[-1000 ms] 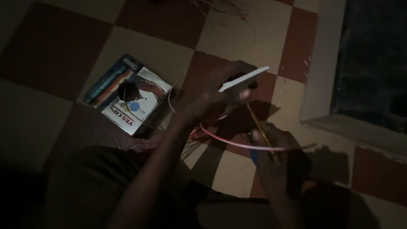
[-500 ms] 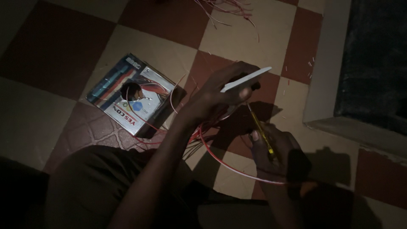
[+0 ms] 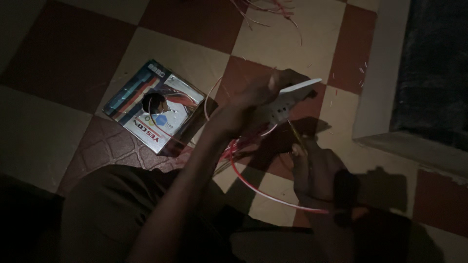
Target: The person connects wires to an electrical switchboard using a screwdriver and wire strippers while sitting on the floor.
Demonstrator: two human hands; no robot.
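Floor (image 3: 58, 126) of cream and dark red-brown squares fills the view, dimly lit; against the picture half a second back it sits slightly lower and left in frame, so the head has shifted a little. A pale raised ledge (image 3: 378, 73) runs down the right side. The flat square box (image 3: 156, 111) lies on the floor left of the hands, as before: pale face, blue and dark stripes along its upper left edge, a round dark hole near the middle with red wire showing, a small blue badge below it.

The left hand (image 3: 253, 104) is closed around the white plate (image 3: 292, 97), held above the floor at frame centre; the plate is now tilted more edge-on than earlier. The right hand (image 3: 317, 170), just below it, pinches a thin yellow-handled tool (image 3: 296, 136) whose tip points up to the plate's underside. Red wires (image 3: 263, 190) hang from the plate and loop toward the right wrist; the loop hangs lower than before. More loose red wire strands (image 3: 273, 9) lie at the top edge.
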